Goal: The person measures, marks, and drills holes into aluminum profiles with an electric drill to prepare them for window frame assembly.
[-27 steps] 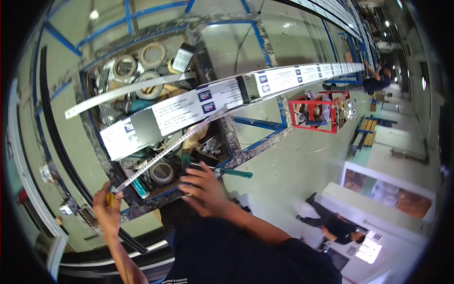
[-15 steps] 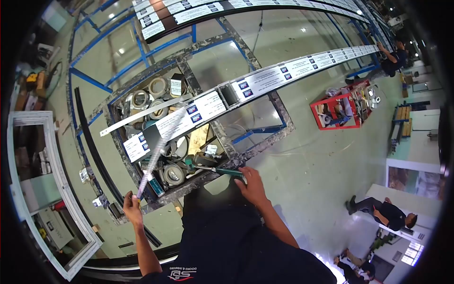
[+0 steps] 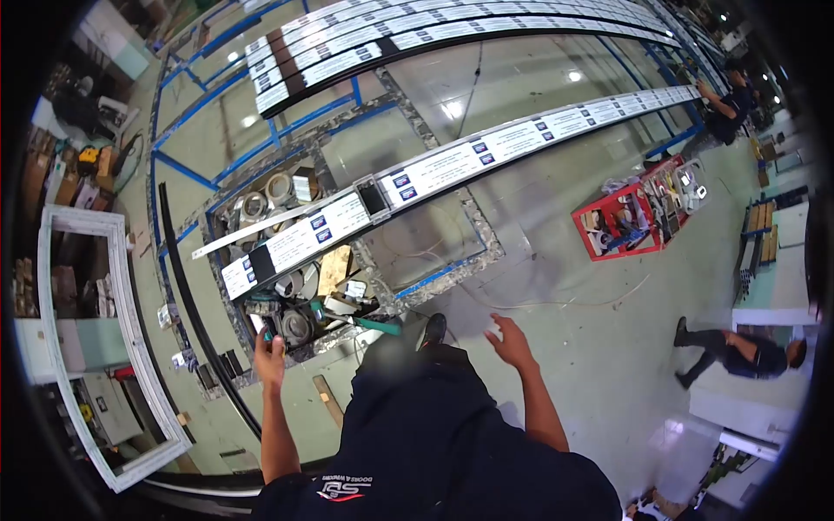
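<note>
My left hand (image 3: 270, 361) is raised at the near left corner of the work stand, fingers apart, with nothing visible in it. Beside its fingertips is a teal can (image 3: 267, 335), partly hidden. My right hand (image 3: 511, 344) hovers over the floor with its fingers spread, holding nothing. To its left, a green-handled hammer (image 3: 378, 326) lies at the edge of the stand's tool bin. A long profile in white printed film (image 3: 452, 168) crosses the stand. On it stands a short hollow metal section (image 3: 373, 200). A thin pale strip (image 3: 252, 231) lies behind the profile.
Tape rolls (image 3: 278, 187) and tools fill the bin under the profile. More film-covered profiles (image 3: 434, 36) lie on the far rack. A red tool cart (image 3: 618, 227) stands to the right. One person (image 3: 737, 100) is at the profile's far end; another (image 3: 747, 352) is at the right. A white frame (image 3: 54, 347) stands left.
My right hand has let go of the hammer and moved right. The long translucent strip from my left hand is out of sight. The view has shifted, and the person at right has moved.
</note>
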A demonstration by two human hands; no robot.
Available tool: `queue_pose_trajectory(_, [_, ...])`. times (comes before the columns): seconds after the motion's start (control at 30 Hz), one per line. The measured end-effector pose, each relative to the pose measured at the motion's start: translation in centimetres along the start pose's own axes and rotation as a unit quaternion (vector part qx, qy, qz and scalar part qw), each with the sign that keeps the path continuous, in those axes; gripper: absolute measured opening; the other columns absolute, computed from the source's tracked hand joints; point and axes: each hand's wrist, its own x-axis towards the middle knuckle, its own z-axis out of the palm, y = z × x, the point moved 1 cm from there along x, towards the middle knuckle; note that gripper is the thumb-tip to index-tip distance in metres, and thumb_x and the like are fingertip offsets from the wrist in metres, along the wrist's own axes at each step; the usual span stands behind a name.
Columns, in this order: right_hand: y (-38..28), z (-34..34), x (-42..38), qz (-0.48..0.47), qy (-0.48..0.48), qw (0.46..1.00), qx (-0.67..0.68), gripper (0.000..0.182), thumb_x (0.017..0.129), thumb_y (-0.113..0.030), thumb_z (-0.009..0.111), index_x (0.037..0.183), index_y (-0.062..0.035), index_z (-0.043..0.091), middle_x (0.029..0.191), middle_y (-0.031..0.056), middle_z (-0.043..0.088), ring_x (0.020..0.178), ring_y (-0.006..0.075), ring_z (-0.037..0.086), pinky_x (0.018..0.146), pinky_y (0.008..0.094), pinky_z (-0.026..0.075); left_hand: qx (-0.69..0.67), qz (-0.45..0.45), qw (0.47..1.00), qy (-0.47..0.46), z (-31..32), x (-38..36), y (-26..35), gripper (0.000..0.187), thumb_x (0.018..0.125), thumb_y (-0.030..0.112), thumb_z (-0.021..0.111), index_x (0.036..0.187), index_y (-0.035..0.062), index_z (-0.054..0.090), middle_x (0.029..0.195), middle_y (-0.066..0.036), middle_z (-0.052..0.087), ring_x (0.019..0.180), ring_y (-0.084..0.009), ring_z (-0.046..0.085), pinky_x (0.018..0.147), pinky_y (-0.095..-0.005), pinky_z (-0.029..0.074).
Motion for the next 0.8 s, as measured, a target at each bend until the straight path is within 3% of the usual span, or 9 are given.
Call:
queue_pose_trajectory(0.07, [1.2,-1.1,-0.7,0.094,0.022,0.995,0.009,0.057,0.102,-0.033,0.076,0.151,-0.0086,0.062,0.132,0.0195,0.071,0.113,0.0342,0.073,0.096,0.0448,0.059,0.115,0.001,0.992,-0.048,2.6,2.2,-0.5,0.074,0.099,0.049,0.078,0.154,0.0043,0.058,0.095,-0.013,0.071,0.083,-0.0259,0.067,0.079,-0.0386,0.054])
queue_pose_trajectory(0.1, [2.2,-0.9,-1.3,0.122,0.054,0.991,0.027,0.055,0.102,-0.034,0.076,0.15,-0.0086,0.064,0.129,0.0187,0.073,0.104,0.0321,0.075,0.094,0.0449,0.059,0.215,0.031,0.974,-0.064,3.9,4.1,-3.5,0.083,0.095,0.06,0.078,0.154,0.0049,0.059,0.111,-0.024,0.073,0.103,-0.0426,0.068,0.094,-0.0498,0.054])
queue_pose_trajectory(0.13, [3.2,1.0,-2.4,0.136,0.07,0.986,0.066,0.055,0.102,-0.034,0.076,0.149,-0.0085,0.064,0.129,0.0188,0.073,0.102,0.0323,0.075,0.093,0.0445,0.06,0.213,0.104,0.971,-0.031,5.2,4.5,-3.6,0.083,0.095,0.061,0.077,0.152,0.0047,0.06,0.128,-0.029,0.07,0.12,-0.05,0.063,0.107,-0.0548,0.049])
queue_pose_trajectory(0.27, [4.7,2.3,-8.1,0.194,0.104,0.972,0.085,0.054,0.104,-0.038,0.073,0.148,-0.0076,0.064,0.127,0.0205,0.074,0.096,0.0327,0.076,0.091,0.0439,0.06,0.278,0.197,0.936,-0.088,9.8,7.6,-3.2,0.076,0.1,0.055,0.073,0.148,-0.0023,0.06,0.131,-0.028,0.067,0.123,-0.0502,0.057,0.11,-0.0571,0.045])
queue_pose_trajectory(0.37, [6.5,5.6,-11.7,0.233,0.098,0.963,0.09,0.055,0.108,-0.048,0.065,0.144,-0.006,0.067,0.127,0.0209,0.076,0.106,0.0353,0.076,0.097,0.0458,0.058,0.315,0.149,0.927,-0.141,11.1,8.5,-2.5,0.06,0.103,0.038,0.073,0.145,-0.0025,0.061,0.138,-0.029,0.063,0.129,-0.0493,0.056,0.113,-0.0567,0.045])
queue_pose_trajectory(0.5, [10.8,8.1,-12.7,0.344,0.12,0.914,0.178,0.061,0.107,-0.055,0.062,0.142,-0.0059,0.069,0.127,0.0178,0.078,0.117,0.0369,0.074,0.104,0.0466,0.055,0.3,0.107,0.934,-0.162,10.6,8.3,-0.5,0.058,0.104,0.033,0.072,0.147,-0.0044,0.061,0.14,-0.028,0.064,0.131,-0.0482,0.055,0.113,-0.0558,0.044])
queue_pose_trajectory(0.53, [12.0,7.9,-12.0,0.344,0.113,0.915,0.18,0.06,0.107,-0.055,0.062,0.142,-0.0057,0.069,0.127,0.0173,0.078,0.118,0.0365,0.074,0.104,0.0464,0.055,0.298,0.126,0.936,-0.141,10.5,8.4,-0.8,0.061,0.105,0.04,0.069,0.146,-0.0047,0.061,0.139,-0.028,0.065,0.13,-0.0479,0.056,0.113,-0.0565,0.043])
queue_pose_trajectory(0.67, [17.6,0.4,-8.3,0.329,0.124,0.923,0.158,0.055,0.104,-0.046,0.072,0.143,-0.0082,0.069,0.123,0.0127,0.08,0.11,0.032,0.076,0.1,0.044,0.058,0.357,0.097,0.919,-0.133,13.6,7.8,1.0,0.063,0.105,0.047,0.066,0.143,-0.0034,0.063,0.139,-0.027,0.066,0.129,-0.0472,0.058,0.112,-0.0566,0.043])
queue_pose_trajectory(0.8, [29.3,-13.9,0.6,0.292,0.217,0.914,0.178,0.044,0.101,-0.03,0.078,0.139,-0.0082,0.073,0.114,0.0103,0.081,0.095,0.0246,0.077,0.088,0.0377,0.061,0.382,0.094,0.9,-0.185,24.5,6.9,9.4,0.06,0.105,0.046,0.066,0.142,-0.0015,0.065,0.138,-0.026,0.067,0.128,-0.0466,0.059,0.11,-0.0563,0.045])
